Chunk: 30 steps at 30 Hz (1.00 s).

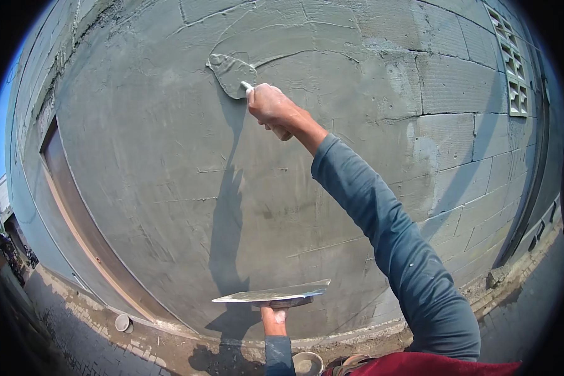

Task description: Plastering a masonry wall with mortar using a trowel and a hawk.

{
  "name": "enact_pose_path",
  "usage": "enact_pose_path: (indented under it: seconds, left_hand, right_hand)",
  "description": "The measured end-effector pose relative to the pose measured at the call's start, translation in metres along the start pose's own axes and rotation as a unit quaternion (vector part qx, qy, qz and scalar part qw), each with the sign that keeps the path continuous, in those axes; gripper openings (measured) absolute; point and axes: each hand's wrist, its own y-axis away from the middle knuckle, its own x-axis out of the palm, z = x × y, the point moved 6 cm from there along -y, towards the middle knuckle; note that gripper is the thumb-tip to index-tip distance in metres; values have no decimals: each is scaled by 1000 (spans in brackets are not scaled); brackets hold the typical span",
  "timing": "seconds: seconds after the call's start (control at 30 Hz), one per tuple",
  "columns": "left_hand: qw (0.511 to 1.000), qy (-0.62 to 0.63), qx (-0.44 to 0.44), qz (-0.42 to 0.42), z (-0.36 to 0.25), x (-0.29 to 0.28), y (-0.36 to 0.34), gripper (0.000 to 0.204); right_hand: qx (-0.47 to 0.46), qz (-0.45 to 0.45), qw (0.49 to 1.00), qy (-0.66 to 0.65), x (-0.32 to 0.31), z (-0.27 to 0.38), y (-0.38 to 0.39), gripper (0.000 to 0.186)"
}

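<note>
Head view, left hand (274,317): closed around the handle beneath a flat board (272,294), fingers mostly hidden.
Right hand (272,108): fingers gripping the trowel (232,76), blade against the upper wall.
Coated wall (163,182): broad grey middle looks largely covered; ridges near the blade seem unsmoothed.
Bare blocks (448,141): at right, joints showing, apparently uncoated.

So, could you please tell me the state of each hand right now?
Left hand: holding the flat board from below.
Right hand: closed, holding the trowel up at the wall.
</note>
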Motion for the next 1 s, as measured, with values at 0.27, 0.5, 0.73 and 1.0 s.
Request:
enact_pose_path:
  seconds: [0.27, 0.5, 0.73, 1.0]
  left_hand:
    - [999, 15, 24, -17, -25, -4, 14, 30]
    - [998, 18, 38, 36, -27, 52, -21, 27]
    - [960, -154, 189, -135, -45, 129, -86, 48]
    - [773, -482, 413, -3, -173, 454, -27, 29]
  right_hand:
    - [68, -183, 976, -100, -171, -126, 58, 42]
    - [151, -257, 946, -129, -218, -239, 176, 42]
    - [209, -265, 922, -189, -229, -297, 369, 43]
    - [387, -404, 826, -70, -290, -334, 654, 41]
